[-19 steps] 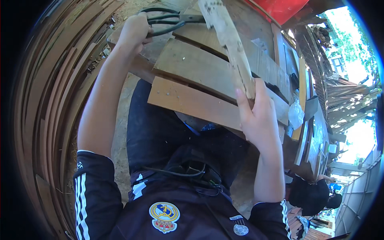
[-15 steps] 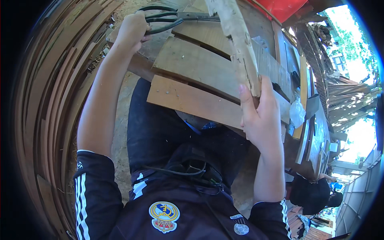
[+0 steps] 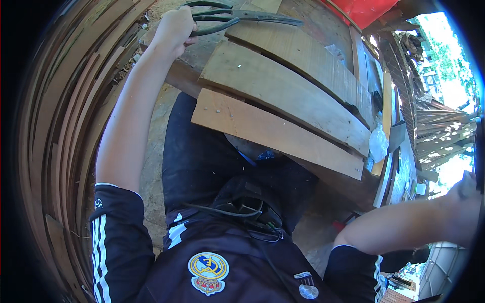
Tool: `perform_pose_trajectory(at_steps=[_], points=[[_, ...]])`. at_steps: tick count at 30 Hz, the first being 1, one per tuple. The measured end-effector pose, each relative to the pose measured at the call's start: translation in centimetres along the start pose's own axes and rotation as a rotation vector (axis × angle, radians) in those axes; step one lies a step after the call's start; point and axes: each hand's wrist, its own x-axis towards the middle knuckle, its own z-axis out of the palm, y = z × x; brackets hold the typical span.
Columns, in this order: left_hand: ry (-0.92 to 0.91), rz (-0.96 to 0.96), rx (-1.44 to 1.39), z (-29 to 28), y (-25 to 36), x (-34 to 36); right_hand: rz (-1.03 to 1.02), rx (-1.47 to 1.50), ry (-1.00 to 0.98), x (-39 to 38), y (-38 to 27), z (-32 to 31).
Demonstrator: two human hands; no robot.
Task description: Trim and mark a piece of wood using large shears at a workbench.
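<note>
My left hand (image 3: 177, 31), at the upper left, is closed round the dark loop handles of a pair of large shears (image 3: 262, 18). The shears' long blades point right, above the far end of the boards. My right arm reaches out to the far right, and my right hand (image 3: 462, 194) is in shadow at the picture's edge. Its fingers are too dark and cut off to make out, and no stick shows there. Before me lie several flat wooden boards side by side: a narrow near board (image 3: 283, 135), a wider middle board (image 3: 288, 93) and a far board (image 3: 308, 60).
Long wooden strips (image 3: 60, 126) are stacked along the left. A clear plastic bag (image 3: 378, 144) sits by the boards' right end, near an upright yellowish plank (image 3: 387, 108). Something red (image 3: 361, 12) is at the top, and wire mesh (image 3: 401, 65) stands beyond on the right.
My right hand has swung from over the boards out to the far right edge; the rough stick it held is out of sight. My left hand keeps the shears, shifted slightly right.
</note>
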Motion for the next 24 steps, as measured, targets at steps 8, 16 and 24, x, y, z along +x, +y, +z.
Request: perform_pose_trajectory(at_steps=[8,16,24], points=[[0.13,0.061,0.237,-2.1,-0.9,-0.6,0.375,0.211,-0.212,-5.0,0.6,10.3],[0.092,-0.063,0.032,-2.0,0.2,-0.2,0.711,-0.005,-0.236,-4.8,-1.7,9.3],[0.05,0.005,0.146,-1.6,0.2,-0.3,0.181,0.241,-0.131,-2.1,0.7,-2.7]])
